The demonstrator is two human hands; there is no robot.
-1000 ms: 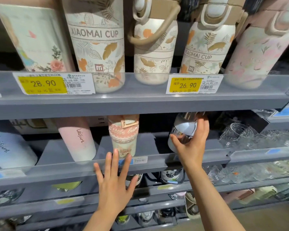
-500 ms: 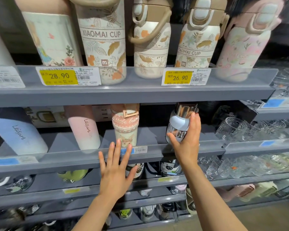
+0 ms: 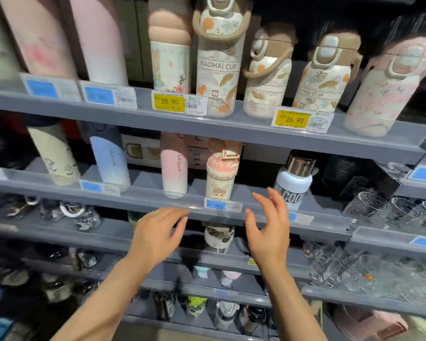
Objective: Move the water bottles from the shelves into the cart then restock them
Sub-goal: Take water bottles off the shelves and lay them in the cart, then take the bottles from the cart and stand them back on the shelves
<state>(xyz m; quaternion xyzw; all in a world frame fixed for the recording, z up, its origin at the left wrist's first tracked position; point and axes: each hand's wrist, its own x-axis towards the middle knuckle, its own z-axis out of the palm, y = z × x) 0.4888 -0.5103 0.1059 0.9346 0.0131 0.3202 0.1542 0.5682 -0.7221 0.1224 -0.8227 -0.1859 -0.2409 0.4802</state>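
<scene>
Grey shelf tiers run left to right, each fronted by a clear lip; the middle shelf edge [image 3: 158,200] passes just above both hands, with open air before it. On that tier, from the left: a cream bottle [image 3: 56,156]; a blue bottle [image 3: 110,159]; a pink bottle [image 3: 174,166]; a short bunny-print cup [image 3: 220,173]; a white bottle with chrome cap [image 3: 293,180]; gaps separate each from the next. Upper tier: tall pink flasks at left, leaf-print bottles marked XIAOMAI CUP [image 3: 218,70] at centre, yellow price tags [image 3: 169,102] on the lip. Clear glasses [image 3: 369,207] crowd the right end; lower tiers are blurred. Left hand [image 3: 158,238]: fingers loosely spread, holding nothing, below the shelf lip. Right hand [image 3: 268,232]: fingers apart and slightly bent, empty, its fingertips near the white bottle, apparently short of contact.
</scene>
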